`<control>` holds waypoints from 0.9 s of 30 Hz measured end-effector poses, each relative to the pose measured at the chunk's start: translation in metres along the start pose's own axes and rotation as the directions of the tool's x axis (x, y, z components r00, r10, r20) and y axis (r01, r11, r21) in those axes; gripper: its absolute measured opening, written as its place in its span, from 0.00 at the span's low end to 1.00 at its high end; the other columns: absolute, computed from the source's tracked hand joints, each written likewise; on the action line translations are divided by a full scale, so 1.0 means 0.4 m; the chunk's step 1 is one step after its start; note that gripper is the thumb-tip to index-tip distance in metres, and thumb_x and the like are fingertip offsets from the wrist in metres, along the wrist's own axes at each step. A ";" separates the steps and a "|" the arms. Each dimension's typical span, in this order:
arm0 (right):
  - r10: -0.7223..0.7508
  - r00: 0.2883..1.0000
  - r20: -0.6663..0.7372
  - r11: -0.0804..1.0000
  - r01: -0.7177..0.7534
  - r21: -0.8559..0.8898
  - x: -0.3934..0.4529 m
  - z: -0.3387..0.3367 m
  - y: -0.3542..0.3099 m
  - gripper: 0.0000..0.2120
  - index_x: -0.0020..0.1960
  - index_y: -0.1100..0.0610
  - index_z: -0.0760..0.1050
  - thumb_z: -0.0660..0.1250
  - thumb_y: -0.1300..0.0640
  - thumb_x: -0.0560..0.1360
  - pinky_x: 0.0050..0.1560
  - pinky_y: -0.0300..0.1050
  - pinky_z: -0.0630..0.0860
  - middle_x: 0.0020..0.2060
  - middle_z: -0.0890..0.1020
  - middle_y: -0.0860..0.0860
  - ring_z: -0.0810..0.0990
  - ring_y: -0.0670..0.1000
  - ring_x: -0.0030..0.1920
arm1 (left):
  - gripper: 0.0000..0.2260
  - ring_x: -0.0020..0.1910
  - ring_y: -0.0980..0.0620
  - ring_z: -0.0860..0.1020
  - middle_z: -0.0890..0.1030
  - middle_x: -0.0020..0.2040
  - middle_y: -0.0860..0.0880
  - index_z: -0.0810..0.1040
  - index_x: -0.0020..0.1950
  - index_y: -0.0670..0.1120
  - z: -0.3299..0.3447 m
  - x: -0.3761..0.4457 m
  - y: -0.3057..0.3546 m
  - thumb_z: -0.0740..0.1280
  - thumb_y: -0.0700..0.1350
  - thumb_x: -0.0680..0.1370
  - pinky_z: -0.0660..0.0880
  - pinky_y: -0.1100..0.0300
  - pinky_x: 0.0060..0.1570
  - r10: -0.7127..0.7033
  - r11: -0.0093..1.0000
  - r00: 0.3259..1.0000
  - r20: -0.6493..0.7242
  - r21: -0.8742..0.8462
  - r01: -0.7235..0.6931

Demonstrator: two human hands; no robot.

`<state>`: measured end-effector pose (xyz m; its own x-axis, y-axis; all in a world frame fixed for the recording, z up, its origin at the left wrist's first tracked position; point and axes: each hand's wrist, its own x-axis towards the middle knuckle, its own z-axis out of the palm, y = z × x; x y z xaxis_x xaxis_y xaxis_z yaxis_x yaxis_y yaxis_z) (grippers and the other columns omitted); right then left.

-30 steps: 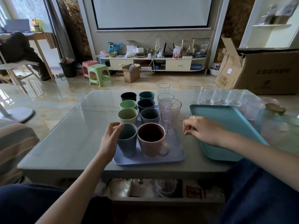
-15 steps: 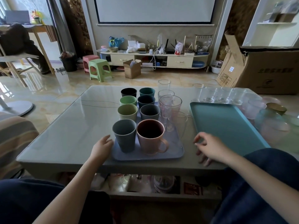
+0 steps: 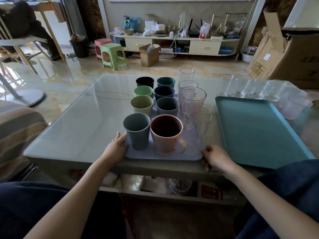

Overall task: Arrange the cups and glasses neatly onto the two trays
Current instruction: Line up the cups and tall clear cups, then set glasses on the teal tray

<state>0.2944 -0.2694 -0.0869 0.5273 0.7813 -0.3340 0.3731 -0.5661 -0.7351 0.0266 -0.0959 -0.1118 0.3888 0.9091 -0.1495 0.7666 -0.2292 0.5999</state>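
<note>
Hands at the near corners of the lavender tray loaded with cups and glasses on the desk: left hand flat on the edge, right hand curled at the corner; likely squaring it; next, fill the empty teal tray from the clear glasses behind.
</note>
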 end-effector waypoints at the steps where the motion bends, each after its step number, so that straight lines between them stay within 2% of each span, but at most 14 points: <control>1: 0.001 1.000 0.006 1.000 -0.001 0.021 0.006 0.004 -0.004 0.14 0.37 0.60 0.66 0.55 0.60 0.81 0.13 0.31 0.57 0.21 0.75 0.53 0.67 0.43 0.12 | 0.22 0.76 0.40 0.50 0.50 0.78 0.42 0.60 0.75 0.53 -0.004 0.013 -0.001 0.56 0.42 0.81 0.52 0.49 0.74 -0.002 1.000 1.000 -0.004 0.006 0.002; 3: 0.009 1.000 0.023 0.999 -0.010 0.049 0.019 0.014 -0.015 0.11 0.40 0.62 0.65 0.55 0.61 0.81 0.13 0.31 0.55 0.13 0.71 0.50 0.65 0.43 0.10 | 0.21 0.76 0.38 0.50 0.51 0.77 0.41 0.63 0.73 0.54 -0.011 0.043 -0.005 0.56 0.42 0.81 0.51 0.49 0.74 -0.006 1.000 1.000 -0.012 0.021 0.006; 6: 0.005 1.000 0.001 0.998 -0.005 0.061 0.046 0.035 -0.031 0.10 0.41 0.62 0.65 0.55 0.62 0.81 0.12 0.32 0.56 0.09 0.67 0.49 0.63 0.44 0.10 | 0.17 0.73 0.36 0.60 0.58 0.75 0.38 0.70 0.68 0.51 -0.023 0.087 -0.009 0.57 0.41 0.80 0.58 0.46 0.71 -0.036 0.999 0.999 -0.030 -0.001 0.036; 9: -0.003 0.999 -0.040 0.998 0.006 0.066 0.080 0.054 -0.035 0.11 0.40 0.61 0.66 0.56 0.61 0.80 0.13 0.33 0.58 0.10 0.68 0.49 0.64 0.43 0.10 | 0.16 0.69 0.36 0.66 0.63 0.72 0.36 0.74 0.63 0.50 -0.028 0.119 -0.006 0.58 0.39 0.78 0.65 0.48 0.66 -0.066 0.997 0.996 -0.059 -0.054 0.063; 14: -0.025 0.998 -0.056 0.996 0.030 0.082 0.128 0.063 -0.055 0.13 0.36 0.60 0.66 0.57 0.62 0.79 0.16 0.33 0.61 0.20 0.73 0.54 0.67 0.43 0.13 | 0.16 0.71 0.38 0.63 0.67 0.69 0.33 0.77 0.57 0.50 -0.036 0.165 -0.003 0.58 0.36 0.76 0.65 0.48 0.64 -0.091 0.984 0.994 -0.066 -0.159 0.079; 18: -0.037 0.996 -0.087 0.998 0.041 0.045 0.151 0.068 -0.069 0.14 0.34 0.57 0.67 0.58 0.61 0.78 0.21 0.37 0.63 0.21 0.75 0.53 0.70 0.45 0.15 | 0.20 0.69 0.42 0.67 0.69 0.70 0.39 0.75 0.63 0.52 -0.043 0.181 -0.005 0.58 0.35 0.76 0.66 0.48 0.66 -0.114 0.963 0.990 -0.079 -0.255 0.090; 21: -0.053 0.994 -0.097 0.998 0.055 0.020 0.154 0.071 -0.077 0.14 0.34 0.57 0.67 0.57 0.61 0.78 0.22 0.37 0.65 0.23 0.76 0.54 0.72 0.48 0.18 | 0.20 0.71 0.44 0.66 0.68 0.72 0.43 0.72 0.67 0.51 -0.043 0.185 -0.012 0.58 0.37 0.78 0.63 0.46 0.70 -0.119 0.949 0.989 -0.091 -0.303 0.087; 24: -0.047 0.999 -0.023 0.996 0.049 0.081 0.156 0.061 -0.075 0.13 0.36 0.57 0.67 0.56 0.60 0.80 0.17 0.33 0.62 0.24 0.76 0.55 0.71 0.46 0.14 | 0.18 0.69 0.44 0.68 0.70 0.70 0.44 0.71 0.69 0.47 -0.047 0.163 0.008 0.57 0.38 0.80 0.64 0.48 0.70 -0.165 0.923 0.981 -0.105 -0.367 0.116; 27: -0.041 0.994 0.097 0.987 0.025 0.159 0.151 0.035 -0.073 0.13 0.38 0.58 0.66 0.54 0.58 0.82 0.14 0.31 0.58 0.25 0.75 0.56 0.69 0.44 0.12 | 0.17 0.63 0.43 0.73 0.75 0.65 0.43 0.70 0.69 0.42 -0.058 0.135 0.032 0.57 0.37 0.80 0.70 0.51 0.64 -0.252 0.867 0.957 -0.144 -0.473 0.157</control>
<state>0.3046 -0.2020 -0.0937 0.4351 0.8257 -0.3590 0.2599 -0.4970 -0.8279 0.0458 -0.0417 -0.0939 0.1050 0.9779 -0.1807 0.4840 0.1085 0.8683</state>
